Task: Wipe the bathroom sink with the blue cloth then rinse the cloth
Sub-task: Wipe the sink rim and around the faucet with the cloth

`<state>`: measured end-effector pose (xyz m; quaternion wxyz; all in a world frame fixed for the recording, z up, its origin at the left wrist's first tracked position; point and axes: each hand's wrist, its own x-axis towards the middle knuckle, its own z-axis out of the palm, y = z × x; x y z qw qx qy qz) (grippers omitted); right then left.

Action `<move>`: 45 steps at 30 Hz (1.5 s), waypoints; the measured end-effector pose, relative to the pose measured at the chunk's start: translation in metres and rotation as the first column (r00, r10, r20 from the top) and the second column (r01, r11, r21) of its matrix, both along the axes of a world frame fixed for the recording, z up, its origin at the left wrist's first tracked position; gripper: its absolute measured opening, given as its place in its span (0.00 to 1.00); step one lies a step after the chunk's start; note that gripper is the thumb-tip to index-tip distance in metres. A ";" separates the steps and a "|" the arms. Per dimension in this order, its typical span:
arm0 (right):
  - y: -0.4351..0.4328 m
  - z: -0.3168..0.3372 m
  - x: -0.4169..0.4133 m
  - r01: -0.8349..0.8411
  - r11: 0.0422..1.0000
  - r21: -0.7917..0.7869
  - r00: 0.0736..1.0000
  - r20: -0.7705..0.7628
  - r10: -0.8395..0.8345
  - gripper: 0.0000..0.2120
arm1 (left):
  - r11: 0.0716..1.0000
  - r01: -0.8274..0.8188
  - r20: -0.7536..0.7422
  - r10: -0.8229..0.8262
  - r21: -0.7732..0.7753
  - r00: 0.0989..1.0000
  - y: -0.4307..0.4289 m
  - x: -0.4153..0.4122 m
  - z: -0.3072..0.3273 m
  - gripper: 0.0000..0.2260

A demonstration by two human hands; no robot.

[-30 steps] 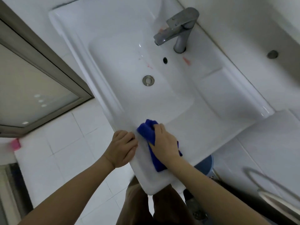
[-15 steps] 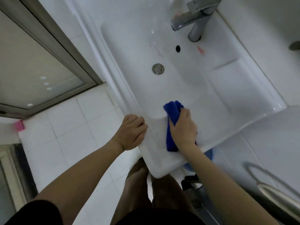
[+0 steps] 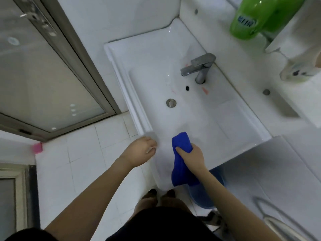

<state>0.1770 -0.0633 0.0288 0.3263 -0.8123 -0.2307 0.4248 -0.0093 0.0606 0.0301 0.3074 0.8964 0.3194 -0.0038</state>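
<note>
A white rectangular bathroom sink (image 3: pixel 231 119) fills the middle of the head view, with a grey metal tap (image 3: pixel 199 67) at its back and a round drain (image 3: pixel 171 103) in the basin. Small pinkish marks lie near the tap. My right hand (image 3: pixel 192 156) is shut on the blue cloth (image 3: pixel 181 153) at the sink's near rim; the cloth's lower end hangs over the front edge. My left hand (image 3: pixel 140 152) rests on the near left corner of the rim, fingers curled, holding nothing.
A glass door in a grey frame (image 3: pixel 78 54) stands to the left over white floor tiles. A green bottle (image 3: pixel 257 16) and a white shelf sit at the upper right. A blue bucket (image 3: pixel 206 195) is under the sink. A pink object (image 3: pixel 37 147) lies on the floor.
The camera view has shifted so the sink sits higher and farther away. My right hand has slid the cloth along the near rim, and more cloth now hangs over the front edge.
</note>
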 end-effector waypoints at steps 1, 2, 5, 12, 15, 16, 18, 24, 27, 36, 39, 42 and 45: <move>-0.006 0.011 0.000 0.019 0.999 0.046 1.000 0.016 -0.020 0.10 | 0.993 -0.115 0.067 0.117 -0.024 0.991 -0.006 -0.006 0.011 0.09; -0.012 0.024 0.000 0.040 0.995 0.091 0.999 0.024 -0.043 0.09 | 0.978 -0.208 0.135 0.210 -0.035 0.968 -0.013 -0.013 0.023 0.09; -0.029 0.054 -0.006 0.096 0.973 0.209 0.995 -0.037 -0.090 0.06 | 0.920 -0.387 0.244 0.391 -0.064 0.888 -0.045 -0.046 0.044 0.10; -0.047 0.055 -0.049 0.003 0.972 0.236 0.992 -0.120 0.026 0.07 | 0.665 -0.720 0.008 0.736 -0.198 0.677 -0.153 -0.161 0.011 0.12; -0.035 0.047 -0.083 -0.113 0.970 0.217 0.983 -0.114 0.141 0.06 | 0.505 -0.835 -0.017 0.854 -0.216 0.521 -0.194 -0.205 0.011 0.11; -0.029 0.046 -0.099 -0.161 0.962 0.222 0.976 -0.111 0.189 0.07 | 0.444 -0.870 -0.015 0.889 -0.216 0.457 -0.203 -0.220 0.014 0.11; -0.014 0.048 -0.133 -0.241 0.939 0.244 0.955 -0.112 0.274 0.07 | 0.334 -0.921 0.006 0.941 -0.198 0.340 -0.215 -0.249 0.022 0.09; 0.041 0.050 -0.246 -0.356 0.903 0.240 0.905 -0.152 0.397 0.10 | 0.180 -0.976 0.025 0.984 -0.124 0.178 -0.214 -0.339 0.025 0.08; 0.063 0.043 -0.296 -0.318 0.928 0.197 0.917 -0.184 0.353 0.10 | 0.212 -0.967 -0.025 0.976 -0.145 0.217 -0.196 -0.393 0.012 0.08; 0.135 0.052 -0.354 -0.100 0.982 0.162 0.987 -0.109 0.119 0.08 | 0.469 -0.868 -0.010 0.879 -0.162 0.477 -0.042 -0.473 0.034 0.18; 0.169 0.055 -0.348 -0.010 0.982 0.188 0.995 -0.091 0.028 0.09 | 0.512 -0.840 0.053 0.857 -0.179 0.512 0.012 -0.475 0.040 0.19; 0.210 0.048 -0.347 0.048 0.981 0.186 0.995 -0.092 -0.031 0.11 | 0.523 -0.829 0.060 0.851 -0.199 0.522 0.066 -0.479 0.026 0.16; 0.259 0.037 -0.354 0.081 0.981 0.178 0.988 -0.144 -0.056 0.09 | 0.505 -0.841 0.052 0.861 -0.195 0.505 0.113 -0.482 0.010 0.10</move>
